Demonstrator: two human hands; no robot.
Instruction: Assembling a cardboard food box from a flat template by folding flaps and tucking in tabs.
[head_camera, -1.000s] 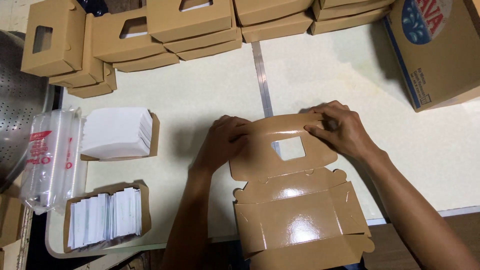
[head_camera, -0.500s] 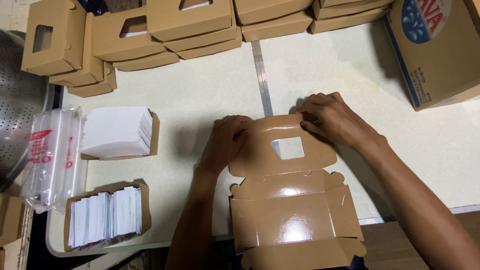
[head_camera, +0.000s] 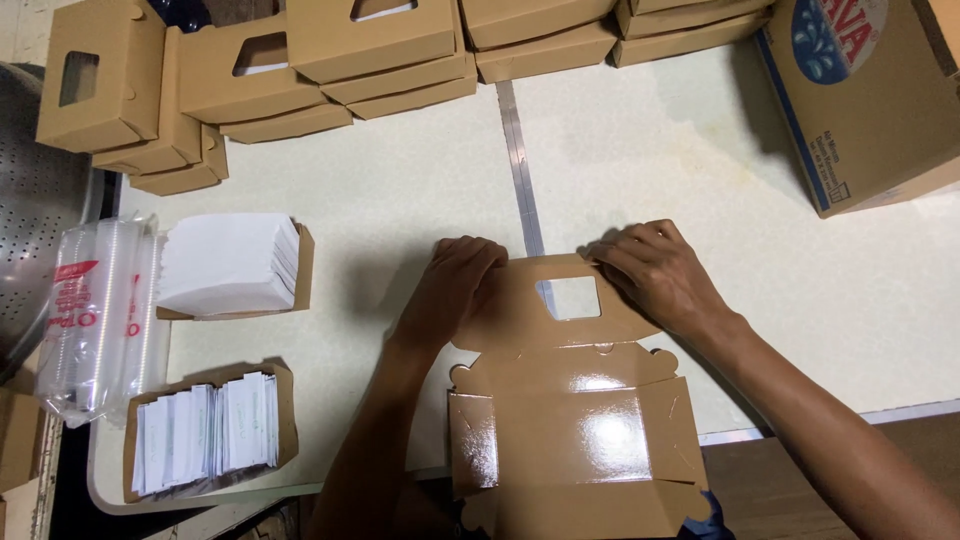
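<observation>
A brown cardboard box with a glossy inside lies open on the pale table in front of me. Its lid, with a rectangular window cut-out, points away from me. My left hand presses on the lid's left corner. My right hand grips the lid's right corner, fingers curled over the edge. Both hands hold the lid flat against the table.
Several closed brown window boxes are stacked along the far edge. A big printed carton stands at the right. On the left are a stack of white napkins, a tray of small white packets, a sleeve of clear plastic lids and a perforated metal bowl.
The box has slid slightly toward me and flattened. Both hands have shifted to the lid's far corners, the right hand moving a little left and up.
</observation>
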